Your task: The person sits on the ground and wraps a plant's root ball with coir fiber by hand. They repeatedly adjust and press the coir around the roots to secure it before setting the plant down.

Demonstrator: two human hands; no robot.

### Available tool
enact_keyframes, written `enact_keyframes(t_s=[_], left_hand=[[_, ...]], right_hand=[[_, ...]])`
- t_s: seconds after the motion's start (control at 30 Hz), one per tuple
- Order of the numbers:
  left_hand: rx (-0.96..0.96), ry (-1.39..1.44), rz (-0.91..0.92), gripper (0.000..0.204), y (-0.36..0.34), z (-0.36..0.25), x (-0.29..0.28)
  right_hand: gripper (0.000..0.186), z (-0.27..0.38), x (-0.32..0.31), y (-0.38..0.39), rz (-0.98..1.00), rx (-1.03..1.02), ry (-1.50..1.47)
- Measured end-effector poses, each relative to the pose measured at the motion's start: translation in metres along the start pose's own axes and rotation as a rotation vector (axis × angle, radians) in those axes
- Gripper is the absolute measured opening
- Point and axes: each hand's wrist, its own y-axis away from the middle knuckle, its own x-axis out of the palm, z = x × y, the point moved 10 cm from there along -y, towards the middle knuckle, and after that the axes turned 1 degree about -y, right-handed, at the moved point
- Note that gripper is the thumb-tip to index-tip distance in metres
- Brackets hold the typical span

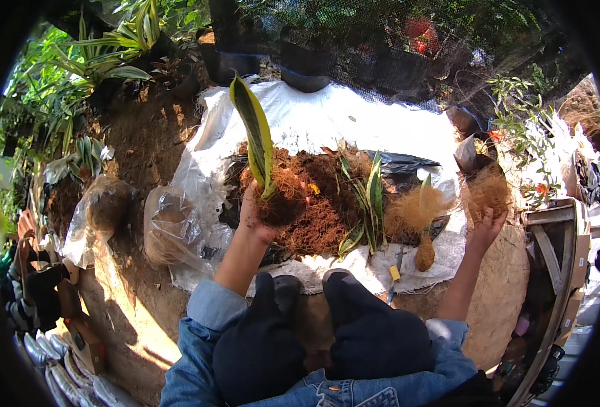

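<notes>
My left hand is closed round the root ball of a snake plant with one tall green, yellow-edged leaf. My right hand, at the right, is closed on a tuft of pale brown coir fibre. Between them lie reddish-brown soil and coir, more snake plants and another clump of fibre on a white sack sheet. A small yellow-handled tool lies by the sheet's near edge.
Clear plastic bags sit to the left, near potted plants. Black netting crosses the back. A metal frame stands at the right. Another person's hand shows at the far left, above stacked silvery bags.
</notes>
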Motion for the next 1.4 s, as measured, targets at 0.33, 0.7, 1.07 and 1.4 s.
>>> enact_keyframes(t_s=[0.33, 0.7, 1.07, 1.4], left_hand=[[-0.061, 0.043, 0.058, 0.045, -0.003, 0.004, -0.006], [-0.061, 0.009, -0.044, 0.043, 0.0, 0.016, 0.005], [-0.055, 0.005, 0.155, 0.039, -0.003, 0.015, 0.022], [0.006, 0.018, 0.107, 0.039, 0.0, 0.012, 0.023]], right_hand=[[0.052, 0.048, -0.002, -0.02, 0.086, -0.003, -0.354], [0.052, 0.007, 0.186, 0.121, 0.866, 0.108, -0.451], [0.063, 0.042, 0.298, 0.234, 1.307, -0.382, -0.3], [0.066, 0.009, 0.27, 0.212, 1.043, -0.033, 0.339]])
